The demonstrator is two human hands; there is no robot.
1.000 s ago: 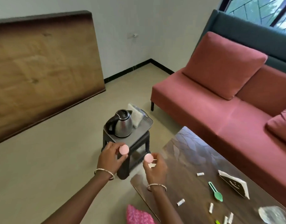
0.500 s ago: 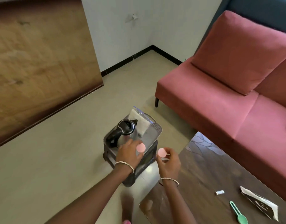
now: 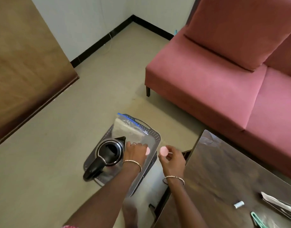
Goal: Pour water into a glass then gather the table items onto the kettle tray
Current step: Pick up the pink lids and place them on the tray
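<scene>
My left hand (image 3: 136, 151) reaches forward and down over the grey tray (image 3: 155, 135), palm down, fingers curled around a pink round piece (image 3: 147, 151) that peeks out at the fingertips, just beside the kettle. My right hand (image 3: 172, 157) is raised near the tray's right edge, beside the table corner, thumb and fingers pinching a second pink round piece (image 3: 163, 151), flat face toward the camera. Both hands grasping, not released. One thin bangle on each wrist.

Counts: two pink pieces, one kettle (image 3: 108, 154), one tray, one clear zip bag (image 3: 128, 129) on the tray's far end. On the dark table (image 3: 223, 170): one small white packet (image 3: 238, 204), one green spoon (image 3: 258, 219) cut by the frame edge, one dark folded card (image 3: 279, 206).

Kettle stands upright on the tray, lid open, spout pointing away toward the bag, black handle toward me and left. Tray's long axis runs away from me, handle at the far end. Red sofa (image 3: 223, 79) sits behind.
</scene>
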